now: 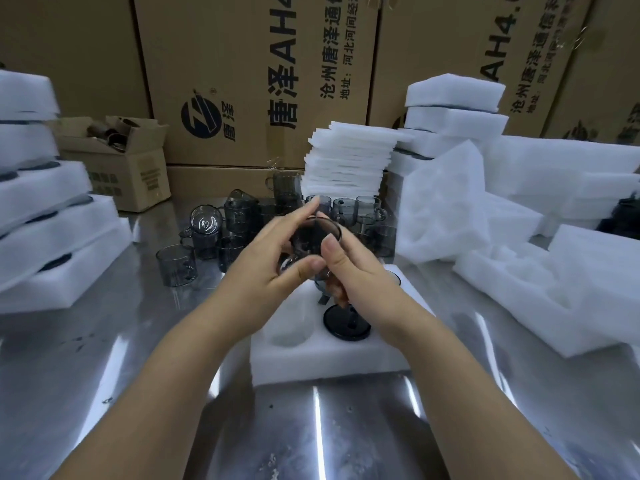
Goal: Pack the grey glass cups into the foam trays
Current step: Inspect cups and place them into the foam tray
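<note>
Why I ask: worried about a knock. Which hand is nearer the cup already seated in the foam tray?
Right. Both hold another grey glass cup, but the right hand is just above the seated cup; the left hand is farther up-left.

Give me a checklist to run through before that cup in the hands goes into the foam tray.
1. Grip secure: left hand and right hand both hold the held cup: ok.
2. Free slot: the empty pocket in the foam tray is open: ok.
3. Neighbour clear: the seated cup sits down in its own pocket: ok.
4. Position: held cup is above the tray: ok.
5. Glass free of chips: cannot tell.
</note>
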